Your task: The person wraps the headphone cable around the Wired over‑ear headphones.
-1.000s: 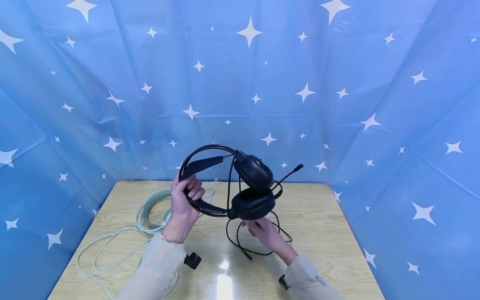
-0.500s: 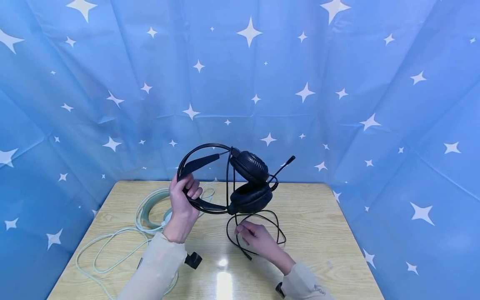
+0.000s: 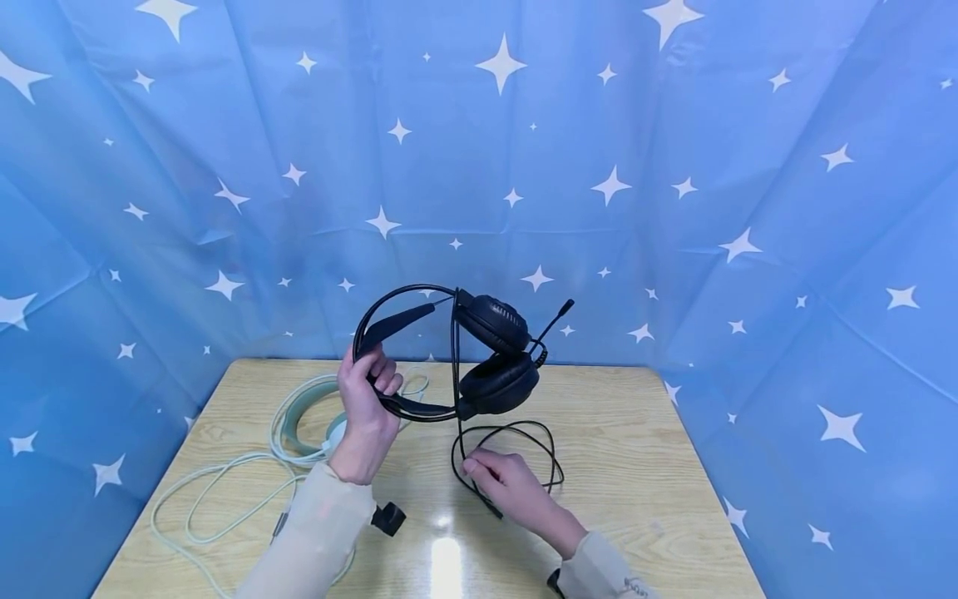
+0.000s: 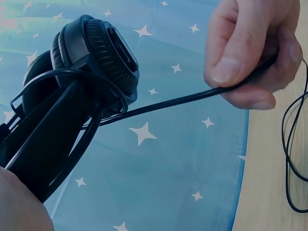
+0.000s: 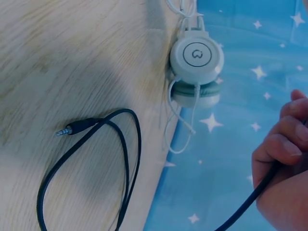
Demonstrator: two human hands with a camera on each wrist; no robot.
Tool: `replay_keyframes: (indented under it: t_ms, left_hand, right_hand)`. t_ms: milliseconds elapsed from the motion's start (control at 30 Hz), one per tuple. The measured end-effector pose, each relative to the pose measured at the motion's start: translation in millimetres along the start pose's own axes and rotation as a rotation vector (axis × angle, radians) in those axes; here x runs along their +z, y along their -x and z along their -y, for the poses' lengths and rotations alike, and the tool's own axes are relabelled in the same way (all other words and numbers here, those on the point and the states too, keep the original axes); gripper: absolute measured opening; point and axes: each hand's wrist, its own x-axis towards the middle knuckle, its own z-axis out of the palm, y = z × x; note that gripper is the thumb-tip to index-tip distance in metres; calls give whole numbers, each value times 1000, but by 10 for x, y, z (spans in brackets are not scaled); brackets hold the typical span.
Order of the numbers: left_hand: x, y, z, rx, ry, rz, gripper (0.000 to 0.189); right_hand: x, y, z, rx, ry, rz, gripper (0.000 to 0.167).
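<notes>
Above the table, my left hand [image 3: 367,408] grips the headband of a black headset [image 3: 497,383], earcups to the right and boom microphone [image 3: 554,323] pointing up. The headset's black cable [image 4: 163,103] loops around the headband near the earcups. Below the earcups, my right hand [image 3: 509,487] pinches that cable between thumb and fingers and holds it taut in the left wrist view. The rest of the cable lies in loose loops on the table, ending in a metal-tipped audio plug [image 5: 72,128].
Pale green headphones [image 5: 197,55] with a long light cord [image 3: 217,474] lie on the left side of the wooden table [image 3: 636,441]. A blue star-patterned curtain [image 3: 479,166] stands behind and along both sides.
My right hand has shifted left and slightly down, drawing the cable with it. The headset's earcups have moved slightly left and up, while the left hand stays nearly in place.
</notes>
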Motion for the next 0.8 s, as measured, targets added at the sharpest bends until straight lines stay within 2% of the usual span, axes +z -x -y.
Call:
replay_keyframes:
  t_ms: [233,433,667,800]
  left_hand:
    - [4,1,15,54,-40,-20,27]
    - [0,-4,56,164,-155,-34,24]
    - [-77,-16,127,329,-385,-65,26]
    - [-135,-29,147,413,-527,-71,22]
  right_hand:
    - [-10,2,63,-30,14,12,22]
    - [-44,9,195,-50,20,12,20]
    - [-85,22,317,101,-132,84,19]
    - [-113,21,342,136,-176,92,20]
